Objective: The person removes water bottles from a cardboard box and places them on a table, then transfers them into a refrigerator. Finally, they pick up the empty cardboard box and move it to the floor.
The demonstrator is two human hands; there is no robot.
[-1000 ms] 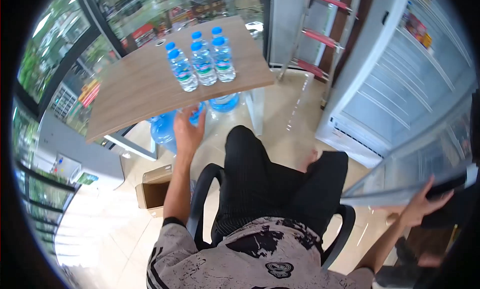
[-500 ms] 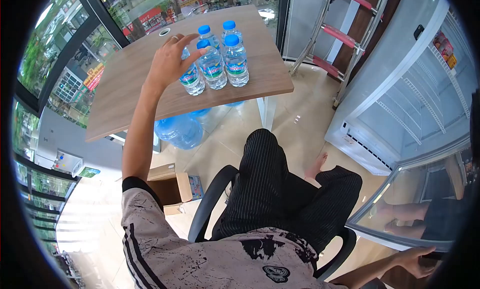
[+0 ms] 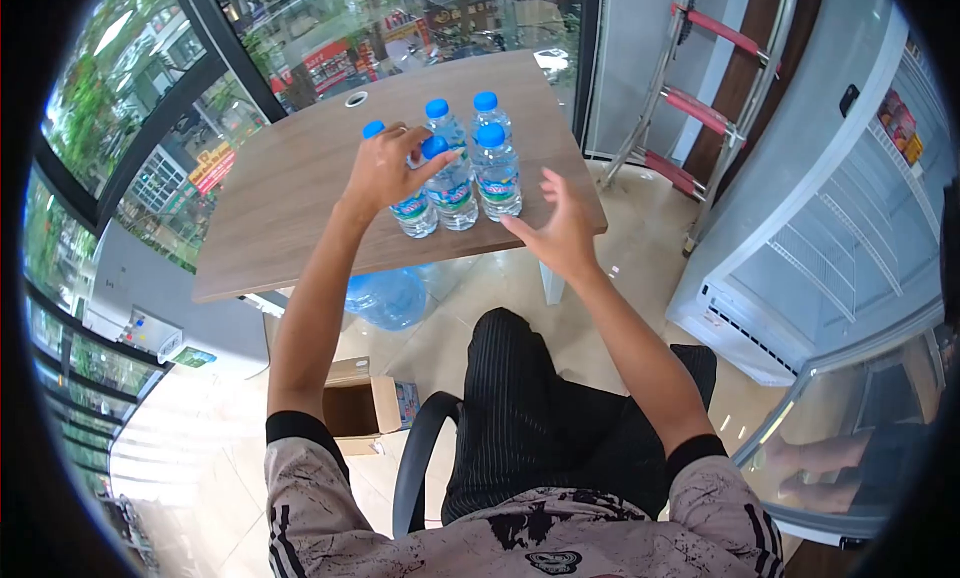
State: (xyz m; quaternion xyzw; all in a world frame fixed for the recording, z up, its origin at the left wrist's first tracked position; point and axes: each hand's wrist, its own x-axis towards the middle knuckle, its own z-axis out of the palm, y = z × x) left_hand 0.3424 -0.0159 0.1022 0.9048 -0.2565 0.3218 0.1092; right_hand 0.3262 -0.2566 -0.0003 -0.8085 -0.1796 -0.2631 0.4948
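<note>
Several clear water bottles (image 3: 497,181) with blue caps stand upright, grouped on the wooden table (image 3: 290,203). My left hand (image 3: 385,173) is at the front left of the group, thumb and fingers parted and curved about the blue cap (image 3: 434,147) of a front bottle. It partly covers the leftmost bottle (image 3: 413,216); whether the fingers touch the cap is hard to see. To the right of the bottles, my right hand (image 3: 560,230) hangs at the table's front edge. Its fingers are spread, its thumb close to the right front bottle, and nothing is in it.
Below the table lies a large blue water jug (image 3: 388,300), with an open cardboard box (image 3: 360,406) nearer me. At right is a fridge (image 3: 745,328) with its glass door (image 3: 850,418) open. A folding ladder (image 3: 690,108) leans behind. I sit on a chair (image 3: 425,448).
My right hand has come from the fridge door at lower right up to the bottles. My left hand has curled its fingers closer round the cap. The view has shifted.
</note>
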